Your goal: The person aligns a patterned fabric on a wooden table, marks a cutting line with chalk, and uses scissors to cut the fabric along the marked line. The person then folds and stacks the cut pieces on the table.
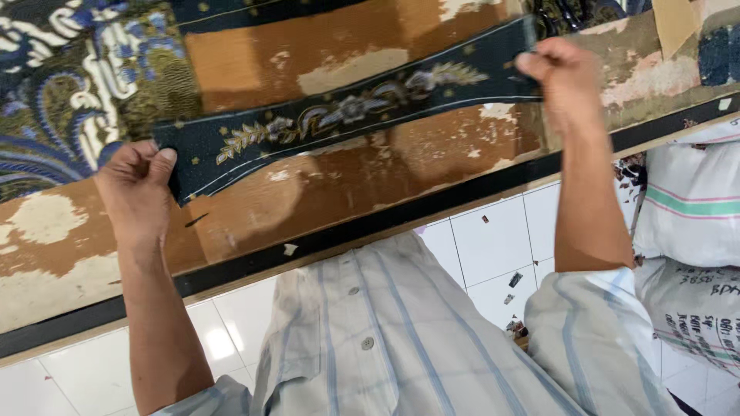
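two hands, left hand (137, 192), right hand (563, 77), one fabric strip (347, 112)

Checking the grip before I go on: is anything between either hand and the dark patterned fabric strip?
Nothing visible. The left hand pinches one end of the fabric strip and the right hand pinches the other, stretched above the worn table.

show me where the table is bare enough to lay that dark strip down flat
Bare worn tabletop lies between the strip and the black table edge, and another patch left of the left hand. The upper left is crowded with patterned blue cloth. The right hand grips the strip's other end.
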